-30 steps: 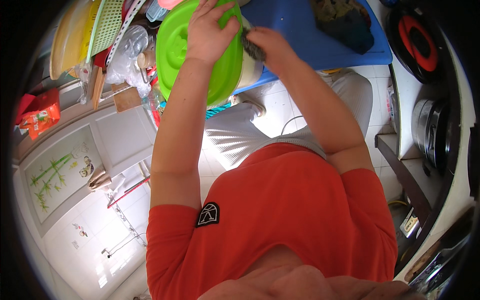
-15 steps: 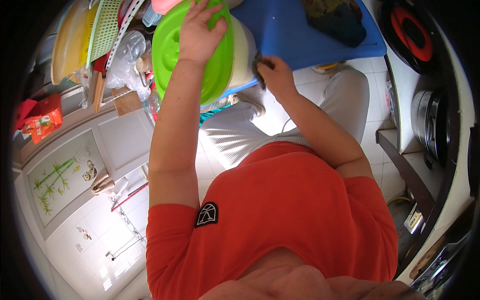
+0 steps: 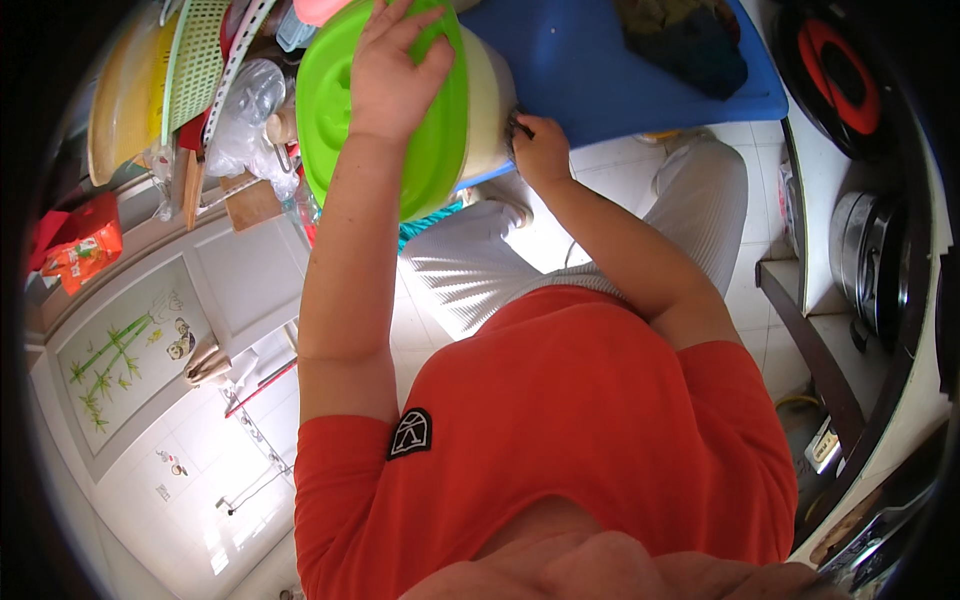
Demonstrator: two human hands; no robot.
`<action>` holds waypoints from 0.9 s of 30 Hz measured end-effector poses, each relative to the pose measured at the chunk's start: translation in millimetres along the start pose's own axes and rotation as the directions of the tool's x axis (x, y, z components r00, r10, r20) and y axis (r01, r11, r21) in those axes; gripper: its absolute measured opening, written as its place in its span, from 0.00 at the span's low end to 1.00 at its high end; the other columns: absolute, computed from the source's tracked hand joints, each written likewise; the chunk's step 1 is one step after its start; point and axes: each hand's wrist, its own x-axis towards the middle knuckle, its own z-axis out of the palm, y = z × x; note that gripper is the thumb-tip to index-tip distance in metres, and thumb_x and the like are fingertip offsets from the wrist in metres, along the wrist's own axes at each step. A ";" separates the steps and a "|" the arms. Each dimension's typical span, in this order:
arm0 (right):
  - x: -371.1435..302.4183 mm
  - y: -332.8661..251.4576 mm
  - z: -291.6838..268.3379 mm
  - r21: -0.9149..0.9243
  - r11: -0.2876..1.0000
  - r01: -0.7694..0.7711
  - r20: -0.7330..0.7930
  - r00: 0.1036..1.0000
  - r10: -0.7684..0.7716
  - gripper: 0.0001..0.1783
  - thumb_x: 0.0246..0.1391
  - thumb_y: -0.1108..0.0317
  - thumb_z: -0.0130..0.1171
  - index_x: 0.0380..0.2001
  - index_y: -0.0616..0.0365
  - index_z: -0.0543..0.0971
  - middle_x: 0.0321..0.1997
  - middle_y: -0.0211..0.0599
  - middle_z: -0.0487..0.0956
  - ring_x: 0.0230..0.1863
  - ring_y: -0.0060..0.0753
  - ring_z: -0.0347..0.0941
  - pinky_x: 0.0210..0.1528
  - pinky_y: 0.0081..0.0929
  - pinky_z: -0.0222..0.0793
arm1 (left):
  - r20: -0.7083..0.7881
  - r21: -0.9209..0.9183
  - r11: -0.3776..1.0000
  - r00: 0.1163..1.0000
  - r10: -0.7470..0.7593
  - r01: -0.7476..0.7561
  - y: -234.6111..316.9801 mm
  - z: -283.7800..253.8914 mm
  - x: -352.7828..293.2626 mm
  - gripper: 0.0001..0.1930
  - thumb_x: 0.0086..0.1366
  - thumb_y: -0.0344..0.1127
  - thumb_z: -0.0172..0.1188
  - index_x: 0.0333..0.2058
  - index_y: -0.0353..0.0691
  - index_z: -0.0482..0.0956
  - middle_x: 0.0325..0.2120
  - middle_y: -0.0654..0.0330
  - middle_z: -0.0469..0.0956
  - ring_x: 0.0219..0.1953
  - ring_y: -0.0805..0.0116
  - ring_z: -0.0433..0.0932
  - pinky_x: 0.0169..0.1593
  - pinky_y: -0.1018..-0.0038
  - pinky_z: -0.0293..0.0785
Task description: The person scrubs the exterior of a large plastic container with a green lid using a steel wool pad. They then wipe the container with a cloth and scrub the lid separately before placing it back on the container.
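Observation:
A pale container (image 3: 488, 105) is tilted on its side at the near left edge of a blue tabletop (image 3: 610, 90), its bright green lid (image 3: 325, 130) facing left. My left hand (image 3: 395, 80) lies on the lid with its fingers spread; the fingertips reach the upper edge of the view. My right hand (image 3: 540, 150) is closed around a dark grey wad (image 3: 514, 130), perhaps a scourer, pressed against the container's side. Most of the wad is hidden by my fingers.
A dark, crumpled cloth (image 3: 690, 45) rests at the table's far right. Baskets (image 3: 195, 85), clear plastic bags (image 3: 250, 110) and an orange packet (image 3: 88, 245) crowd the left. On the right, shelving holds a round metal pot (image 3: 865, 255) and a black-and-red round item (image 3: 838, 75).
My right hand has moved slightly left and up along the container's side, and the dark wad shows less. The left hand stays on the lid. The view has shifted a little.

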 end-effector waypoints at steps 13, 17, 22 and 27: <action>33.2 -34.2 -12.8 0.011 0.995 -0.095 0.127 0.988 0.093 0.15 0.56 0.75 0.54 0.46 0.65 0.82 0.54 0.54 0.77 0.53 0.58 0.74 0.56 0.39 0.70 | 0.003 0.012 1.000 1.000 -0.007 0.007 3.2 -5.4 3.2 0.26 0.55 0.28 0.59 0.55 0.43 0.79 0.63 0.44 0.68 0.67 0.45 0.65 0.69 0.63 0.60; -19.9 -78.8 -29.7 0.291 0.930 0.226 0.121 0.955 -0.270 0.25 0.56 0.76 0.51 0.58 0.71 0.73 0.64 0.65 0.68 0.65 0.63 0.64 0.65 0.41 0.63 | -0.012 -0.017 1.000 1.000 -0.006 0.005 -5.3 -2.6 -2.7 0.27 0.54 0.28 0.59 0.55 0.43 0.79 0.63 0.44 0.68 0.67 0.45 0.65 0.70 0.62 0.60; -10.4 -60.6 -10.1 0.499 0.852 0.157 0.160 0.950 -0.269 0.23 0.60 0.78 0.48 0.59 0.70 0.71 0.71 0.60 0.62 0.76 0.56 0.50 0.71 0.35 0.56 | 0.005 0.003 0.999 0.999 -0.041 0.041 2.2 -9.0 -3.0 0.26 0.54 0.27 0.59 0.54 0.41 0.79 0.63 0.44 0.69 0.66 0.45 0.65 0.70 0.62 0.60; 113.1 -13.8 23.2 0.391 0.885 0.253 0.139 0.934 -0.329 0.18 0.62 0.75 0.50 0.54 0.63 0.77 0.68 0.49 0.68 0.72 0.51 0.58 0.72 0.32 0.56 | -0.004 -0.001 1.000 1.000 -0.017 0.017 0.0 -3.2 4.1 0.24 0.53 0.27 0.59 0.52 0.40 0.80 0.63 0.44 0.69 0.67 0.45 0.65 0.70 0.62 0.60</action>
